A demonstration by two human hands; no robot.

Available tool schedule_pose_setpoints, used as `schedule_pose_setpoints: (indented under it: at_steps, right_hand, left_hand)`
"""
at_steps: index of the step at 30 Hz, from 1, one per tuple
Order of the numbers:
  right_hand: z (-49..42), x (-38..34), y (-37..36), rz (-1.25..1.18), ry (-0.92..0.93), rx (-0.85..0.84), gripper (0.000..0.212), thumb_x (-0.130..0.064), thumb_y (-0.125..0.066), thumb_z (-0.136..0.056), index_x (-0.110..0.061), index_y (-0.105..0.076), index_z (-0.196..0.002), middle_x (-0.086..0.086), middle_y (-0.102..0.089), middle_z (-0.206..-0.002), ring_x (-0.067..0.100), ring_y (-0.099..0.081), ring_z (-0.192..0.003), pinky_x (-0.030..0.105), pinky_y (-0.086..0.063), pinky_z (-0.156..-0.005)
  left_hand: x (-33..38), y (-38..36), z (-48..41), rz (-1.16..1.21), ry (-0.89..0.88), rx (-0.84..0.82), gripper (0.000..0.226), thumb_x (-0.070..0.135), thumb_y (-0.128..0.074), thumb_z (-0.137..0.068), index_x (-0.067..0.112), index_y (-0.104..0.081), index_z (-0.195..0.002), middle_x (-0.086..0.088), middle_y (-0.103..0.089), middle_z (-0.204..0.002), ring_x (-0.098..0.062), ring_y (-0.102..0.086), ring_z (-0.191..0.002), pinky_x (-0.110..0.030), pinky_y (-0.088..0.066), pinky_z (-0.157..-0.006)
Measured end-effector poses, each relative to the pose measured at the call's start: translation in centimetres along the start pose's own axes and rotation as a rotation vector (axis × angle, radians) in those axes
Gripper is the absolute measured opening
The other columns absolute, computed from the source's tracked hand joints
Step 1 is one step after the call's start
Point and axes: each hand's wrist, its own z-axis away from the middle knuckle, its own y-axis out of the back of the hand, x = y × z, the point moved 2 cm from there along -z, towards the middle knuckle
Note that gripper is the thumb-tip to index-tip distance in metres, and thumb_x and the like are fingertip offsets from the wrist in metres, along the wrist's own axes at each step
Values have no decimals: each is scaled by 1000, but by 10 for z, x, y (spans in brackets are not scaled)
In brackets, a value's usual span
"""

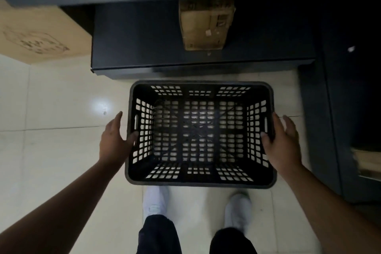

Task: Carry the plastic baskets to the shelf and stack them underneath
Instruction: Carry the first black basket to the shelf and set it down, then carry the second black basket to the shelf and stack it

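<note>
A black plastic basket (201, 181) with lattice walls lies upright and empty in front of my feet, just before the dark shelf (144, 47). My left hand (114, 140) is at its left wall with fingers stretched out and apart from the wall, and only the thumb touches the rim. My right hand (285, 144) mirrors it at the right wall, thumb over the rim, fingers spread. Both handle slots are empty. Whether the basket rests on the floor or hangs just above it, I cannot tell.
A small cardboard box (206, 27) sits on the shelf's low board. A large cardboard box (39, 33) stands at the left on the pale tiled floor (61, 99). A dark cabinet (340, 109) runs along the right. My white shoes (154, 202) are right behind the basket.
</note>
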Motion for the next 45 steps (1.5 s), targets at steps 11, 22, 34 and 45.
schedule_pose_setpoints:
  at_steps: [11,22,34,45]
  right_hand:
    - [100,-116,257,-333,116,70,79,-37,-71,-82,-18,-33,-149,3,-21,-160,18,-20,-146,38,-22,-118]
    - [323,-126,550,-419,-61,508,79,-45,-69,-83,-35,-28,-150,-12,-21,-158,3,-19,-143,26,-19,-116]
    - [741,-79,552,-478,-759,1041,79,-47,-66,-84,-44,-20,-149,-24,-17,-156,-8,-19,-137,21,-27,-108]
    - [1129,-98,432,-429,-1281,1322,81,-54,-66,-81,-42,-24,-149,-16,-21,-158,7,-23,-144,26,-27,-112]
  left_hand:
    - [228,200,117,-36,-594,-120,72,38,-78,-78,27,-46,-143,5,-52,-142,-19,-50,-129,-31,-37,-106]
    - [489,359,324,109,-1297,-298,75,39,-75,-82,38,-37,-146,26,-35,-138,8,-32,-124,-23,-29,-105]
    - [491,345,684,57,-1942,-804,72,60,-67,-77,51,-31,-138,15,-42,-146,-2,-39,-132,-28,-34,-105]
    - [287,303,1021,-55,-2296,-1243,73,56,-65,-78,46,-33,-144,12,-41,-149,-6,-39,-134,-35,-36,-107]
